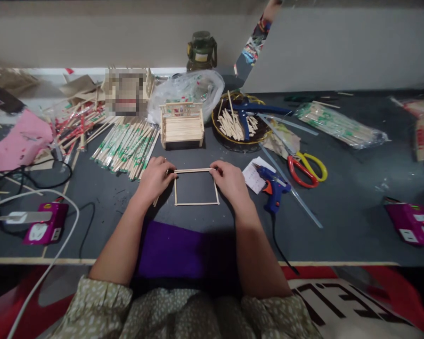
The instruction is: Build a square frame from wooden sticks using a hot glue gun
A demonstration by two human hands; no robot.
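A rectangular frame of thin wooden sticks lies on the dark tabletop in front of me. Along its far side a wooden stick runs close against the frame's own far stick. My left hand pinches the left end of that stick at the far left corner. At the far right corner my right hand pinches the other end between thumb and fingers. Just right of my right hand, a blue glue gun lies by a piece of white paper. Beyond the frame stands a small bench-like model of sticks.
Wrapped chopsticks lie left of the model. A basket holds short sticks and blue-handled cutters. Scissors and clear glue sticks lie right. A purple cloth is at the near edge; a white cable crosses the left side.
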